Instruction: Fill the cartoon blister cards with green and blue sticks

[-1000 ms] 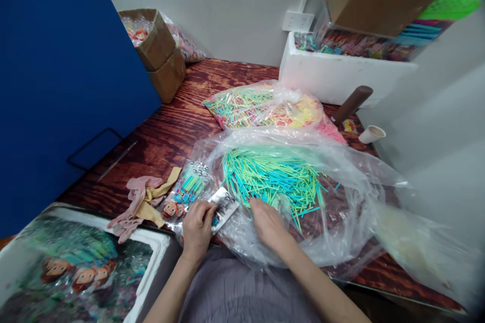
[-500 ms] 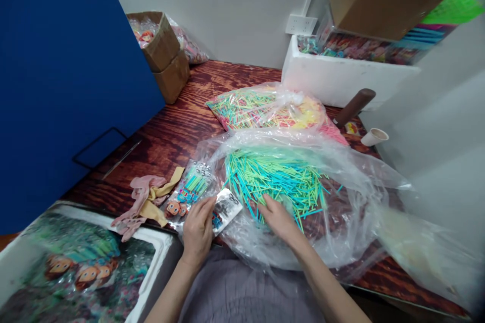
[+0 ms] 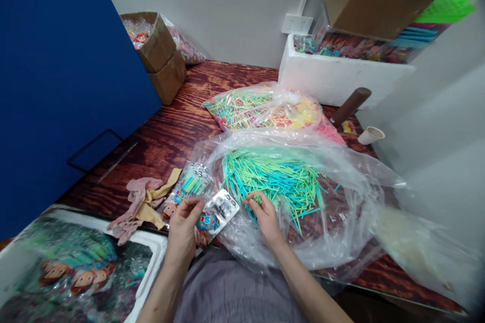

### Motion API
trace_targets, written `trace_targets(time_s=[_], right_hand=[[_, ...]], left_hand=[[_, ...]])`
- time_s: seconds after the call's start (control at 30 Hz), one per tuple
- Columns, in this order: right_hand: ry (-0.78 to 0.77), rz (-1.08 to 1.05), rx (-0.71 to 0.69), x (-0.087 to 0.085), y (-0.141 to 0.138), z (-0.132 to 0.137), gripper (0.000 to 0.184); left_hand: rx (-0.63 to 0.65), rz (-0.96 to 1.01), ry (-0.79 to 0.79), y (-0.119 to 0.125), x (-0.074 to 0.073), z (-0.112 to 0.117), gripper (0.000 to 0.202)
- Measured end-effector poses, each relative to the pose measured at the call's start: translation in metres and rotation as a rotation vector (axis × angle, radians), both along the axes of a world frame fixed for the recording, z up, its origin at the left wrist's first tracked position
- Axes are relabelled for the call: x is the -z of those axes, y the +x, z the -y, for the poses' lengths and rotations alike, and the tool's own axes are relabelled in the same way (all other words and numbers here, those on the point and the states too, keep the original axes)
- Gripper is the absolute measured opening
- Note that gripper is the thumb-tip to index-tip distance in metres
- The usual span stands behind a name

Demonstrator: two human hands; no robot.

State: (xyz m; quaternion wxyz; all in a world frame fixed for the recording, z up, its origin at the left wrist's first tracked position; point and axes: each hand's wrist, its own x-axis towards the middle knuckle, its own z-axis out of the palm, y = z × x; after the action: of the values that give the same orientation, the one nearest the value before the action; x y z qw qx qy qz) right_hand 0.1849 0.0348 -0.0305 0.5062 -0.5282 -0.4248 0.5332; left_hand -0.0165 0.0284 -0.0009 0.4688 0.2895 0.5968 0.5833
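Note:
My left hand is closed, thumb against fingers, at the left edge of a small clear packet printed with a cartoon figure and blue letters. Beside it, my right hand pinches a few short green sticks, their ends showing between the fingers. Behind that hand spreads a heap of thin green and blue sticks in an open clear plastic bag. Filled packets with green sticks lie just beyond my left hand.
Pink and tan gloves lie at the left, above a white foam box of packets. Behind the heap is a tied bag of coloured sticks. A paper cup, brown cylinder and another foam box stand back right.
My right hand has drawn back slightly left from the heap with green sticks in its fingers. My left hand has shifted left and down, and more of the packet's print shows.

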Motion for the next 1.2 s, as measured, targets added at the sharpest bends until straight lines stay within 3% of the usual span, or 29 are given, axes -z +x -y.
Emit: trace_targets(time_s=[0.17, 0.3, 0.4, 0.53, 0.63, 0.83, 1.2], right_hand=[[0.083, 0.215, -0.104, 0.004, 0.002, 0.011, 0.014], [0.104, 0.256, -0.164, 0.004, 0.002, 0.014, 0.015], [0.117, 0.261, -0.164, 0.006, 0.002, 0.015, 0.015], [0.135, 0.257, -0.169, 0.008, 0.004, 0.016, 0.016], [0.152, 0.266, -0.181, 0.009, 0.005, 0.016, 0.017], [0.171, 0.269, -0.187, 0.009, 0.006, 0.017, 0.017], [0.168, 0.254, -0.184, 0.006, 0.006, 0.017, 0.018]], left_hand=[[0.068, -0.228, 0.043, 0.0, 0.003, 0.011, 0.026], [0.198, -0.553, 0.133, 0.003, -0.006, 0.017, 0.024], [0.262, -0.651, 0.149, 0.007, -0.012, 0.021, 0.031], [0.279, -0.653, 0.107, 0.009, -0.009, 0.023, 0.036], [0.286, -0.571, 0.073, 0.009, -0.003, 0.023, 0.028], [0.187, -0.348, 0.031, 0.006, 0.005, 0.022, 0.023], [0.307, -0.435, 0.11, 0.013, -0.005, 0.019, 0.02]])
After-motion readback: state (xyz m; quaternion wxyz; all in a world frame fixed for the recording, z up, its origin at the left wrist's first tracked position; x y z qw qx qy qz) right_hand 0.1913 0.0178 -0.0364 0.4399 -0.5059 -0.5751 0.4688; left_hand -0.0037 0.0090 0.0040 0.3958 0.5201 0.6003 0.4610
